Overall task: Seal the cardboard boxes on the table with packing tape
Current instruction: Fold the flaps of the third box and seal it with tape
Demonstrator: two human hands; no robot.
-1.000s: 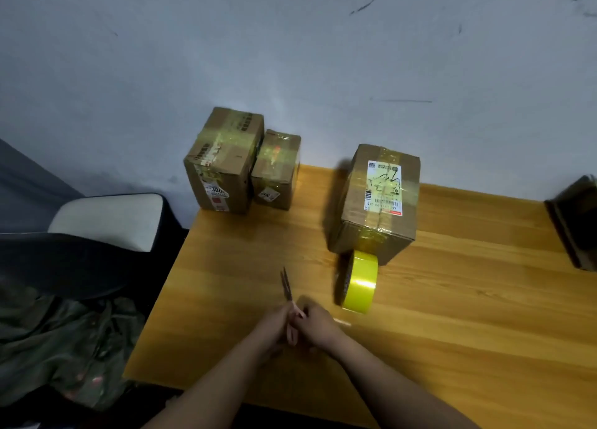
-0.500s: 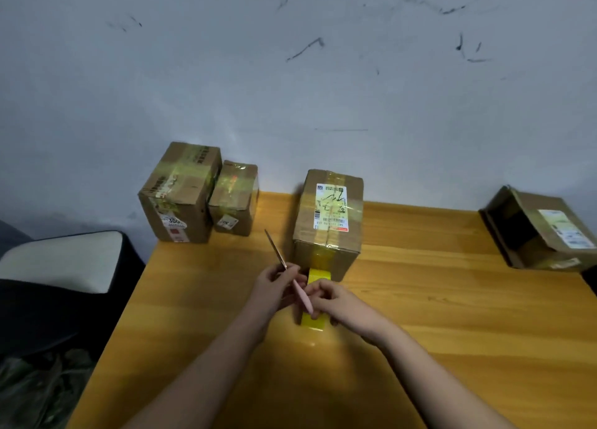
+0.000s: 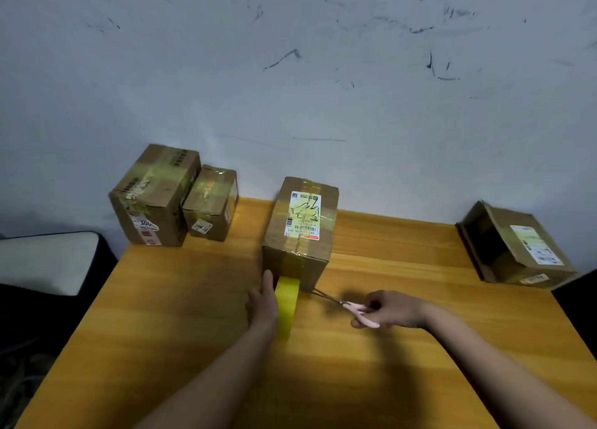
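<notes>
Scissors (image 3: 343, 304) now in right hand (image 3: 389, 309) (left hand (image 3: 263, 302) flat against tape roll (image 3: 286, 304))

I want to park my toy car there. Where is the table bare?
The table is bare between the middle box and the open box, and left of the left hand, in front of the two taped boxes. Crowded in front of the middle box: tape roll, scissors, right hand.

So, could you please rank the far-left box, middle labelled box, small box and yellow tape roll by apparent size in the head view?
1. far-left box and middle labelled box: look alike; the middle one sits nearer, so unranked.
2. small box.
3. yellow tape roll.
</notes>
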